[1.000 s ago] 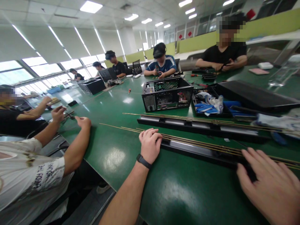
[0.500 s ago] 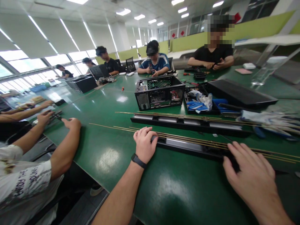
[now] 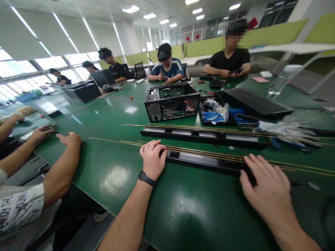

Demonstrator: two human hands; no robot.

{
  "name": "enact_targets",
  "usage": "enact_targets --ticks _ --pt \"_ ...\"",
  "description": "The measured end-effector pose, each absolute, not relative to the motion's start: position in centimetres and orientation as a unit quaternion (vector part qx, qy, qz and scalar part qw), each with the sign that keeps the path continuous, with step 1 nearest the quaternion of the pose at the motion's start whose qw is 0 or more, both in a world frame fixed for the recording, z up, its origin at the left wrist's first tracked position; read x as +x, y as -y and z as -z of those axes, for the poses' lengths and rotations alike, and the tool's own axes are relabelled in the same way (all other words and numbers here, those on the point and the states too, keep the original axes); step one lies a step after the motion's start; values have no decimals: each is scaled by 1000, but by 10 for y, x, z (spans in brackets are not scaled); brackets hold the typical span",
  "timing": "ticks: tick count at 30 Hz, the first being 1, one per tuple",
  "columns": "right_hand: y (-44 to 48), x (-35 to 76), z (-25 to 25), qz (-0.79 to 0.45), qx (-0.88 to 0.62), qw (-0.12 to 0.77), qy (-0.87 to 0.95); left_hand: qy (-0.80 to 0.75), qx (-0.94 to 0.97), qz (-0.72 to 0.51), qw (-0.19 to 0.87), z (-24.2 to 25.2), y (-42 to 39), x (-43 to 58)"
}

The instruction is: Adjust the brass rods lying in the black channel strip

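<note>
A long black bar [image 3: 200, 162] with a pale inset strip lies across the table in front of me. Several thin brass-coloured rods [image 3: 195, 152] run along its top and stick out past both ends. My left hand [image 3: 153, 156] is closed over the bar's left end, fingers bent across the rods and thumb on the near side. At the right end, my right hand [image 3: 269, 186] curls over the bar and rods, its thumb lower on the near side; the palm hides that end. Behind lies a second black bar [image 3: 220, 138], with more brass rods [image 3: 183, 128] on it.
An open black computer case [image 3: 171, 103] stands beyond the bars. Right of it are a black tray [image 3: 231, 121] with gloves and a dark flat panel [image 3: 258, 103]. White-and-blue gloves [image 3: 288, 130] lie at right. A co-worker's arms [image 3: 62, 167] rest at left; others sit across.
The whole view has shifted slightly left. Both my hands keep their places on the near bar, with the right fingers a little differently bent. The neighbour's hands at left have moved slightly.
</note>
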State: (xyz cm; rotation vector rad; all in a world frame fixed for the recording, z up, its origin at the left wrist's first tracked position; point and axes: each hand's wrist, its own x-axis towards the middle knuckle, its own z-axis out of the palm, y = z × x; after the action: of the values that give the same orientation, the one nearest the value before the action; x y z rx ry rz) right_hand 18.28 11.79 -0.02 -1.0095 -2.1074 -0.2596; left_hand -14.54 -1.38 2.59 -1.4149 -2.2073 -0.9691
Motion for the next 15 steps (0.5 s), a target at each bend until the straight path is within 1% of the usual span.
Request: enact_targets --ticks 5,15 --pt "-116 182 -3 101 -399 384 827 757 -534 338 162 -24 10 -139" --pt "-115 184 0 96 -403 384 825 764 -515 342 181 -22 12 -146"
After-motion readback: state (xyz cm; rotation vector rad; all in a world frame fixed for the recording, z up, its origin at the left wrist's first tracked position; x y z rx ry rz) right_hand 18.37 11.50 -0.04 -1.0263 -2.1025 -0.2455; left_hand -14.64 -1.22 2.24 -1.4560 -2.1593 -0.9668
